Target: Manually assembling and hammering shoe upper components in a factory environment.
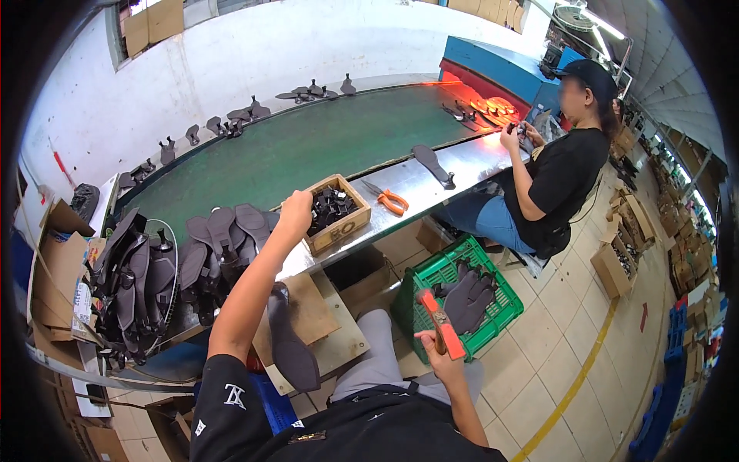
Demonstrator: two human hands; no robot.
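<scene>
My left hand (296, 212) is at the left rim of a wooden box (348, 228), with its fingers curled and their tips hidden. Small black parts (332, 206) fill that box. Low in front of me, my right hand (440, 360) is wrapped round a hammer (442, 323) with red-orange ends, held upright over a green crate. A dark grey shoe sole (291, 346) with a heel lies on a small wooden stand (337, 350) beside my legs, touched by neither hand. Orange-handled pliers (392, 202) rest on the metal table edge, right of the box.
Heeled soles (135, 285) are piled at left, more line the far belt edge. A single sole (433, 165) lies on the metal strip (469, 154) beside the green conveyor belt (308, 138). A green crate (500, 308) holds several soles. A co-worker (566, 154) sits at right, handling a dark part.
</scene>
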